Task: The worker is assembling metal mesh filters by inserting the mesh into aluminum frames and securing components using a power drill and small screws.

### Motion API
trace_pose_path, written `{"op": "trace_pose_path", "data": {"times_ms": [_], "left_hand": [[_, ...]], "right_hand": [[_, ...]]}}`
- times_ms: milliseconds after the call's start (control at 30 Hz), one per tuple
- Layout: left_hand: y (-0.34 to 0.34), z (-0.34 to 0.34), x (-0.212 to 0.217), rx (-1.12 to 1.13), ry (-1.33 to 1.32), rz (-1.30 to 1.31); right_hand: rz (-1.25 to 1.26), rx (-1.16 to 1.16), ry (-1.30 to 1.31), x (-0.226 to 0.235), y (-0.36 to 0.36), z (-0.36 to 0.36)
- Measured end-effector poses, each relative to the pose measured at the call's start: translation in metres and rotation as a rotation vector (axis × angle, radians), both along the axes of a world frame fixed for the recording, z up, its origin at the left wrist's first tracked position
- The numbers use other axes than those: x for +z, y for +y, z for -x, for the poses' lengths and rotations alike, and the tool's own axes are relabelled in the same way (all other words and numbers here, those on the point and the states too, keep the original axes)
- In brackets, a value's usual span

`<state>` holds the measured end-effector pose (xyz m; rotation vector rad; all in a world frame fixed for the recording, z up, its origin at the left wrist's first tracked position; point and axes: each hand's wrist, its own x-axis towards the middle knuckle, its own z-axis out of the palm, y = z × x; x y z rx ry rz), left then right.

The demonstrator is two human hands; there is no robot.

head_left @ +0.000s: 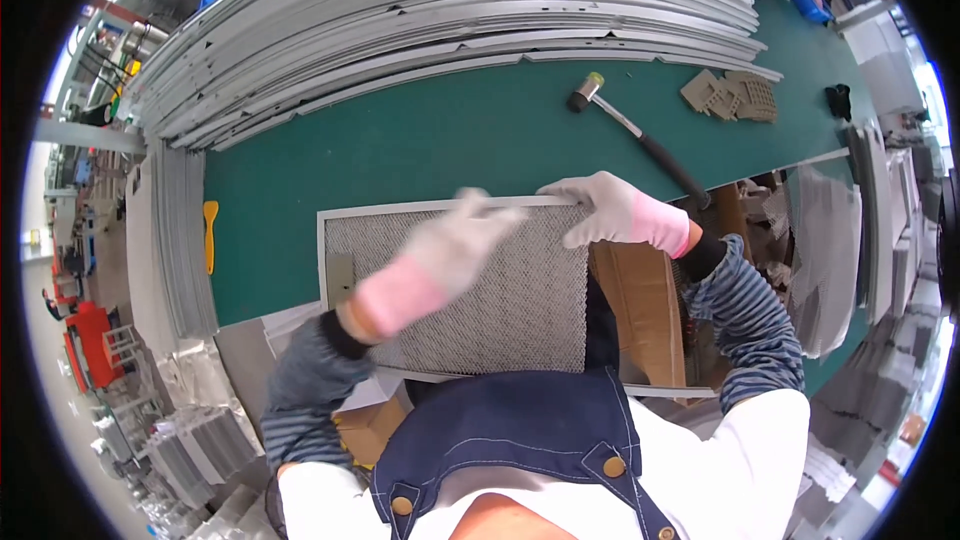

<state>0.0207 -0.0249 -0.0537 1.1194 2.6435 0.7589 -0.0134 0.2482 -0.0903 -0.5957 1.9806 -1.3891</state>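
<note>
A grey metal-mesh filter panel (520, 290) with a pale metal frame lies at the table's near edge, in front of my body. Its right side shows bare mesh edge, and a small grey plate (341, 278) sits at its left side. My right hand (608, 210), in a white glove with a pink cuff, grips the far frame strip near the right corner, thumb over the mesh. Above the middle of the mesh is my left hand (445, 248), gloved alike and smeared by motion. Whether it touches the panel cannot be told.
Long metal profiles (450, 25) are stacked along the far side of the green table (400, 130). A mallet (640, 130) and beige plastic pieces (732, 96) lie at the right. A yellow tool (210, 237) lies at the left. An open cardboard box (645, 305) stands below the table edge.
</note>
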Motion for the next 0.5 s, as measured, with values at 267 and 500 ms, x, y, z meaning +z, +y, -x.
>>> {"op": "trace_pose_path", "data": {"times_ms": [267,500], "left_hand": [[0.002,-0.001,-0.012,0.083,0.161,0.291],[-0.181,-0.033,-0.01,0.546,0.111,0.374]], "right_hand": [[-0.101,-0.057,-0.154,0.007,-0.008,-0.001],[-0.179,-0.101,-0.164,0.009,-0.014,0.0]]}}
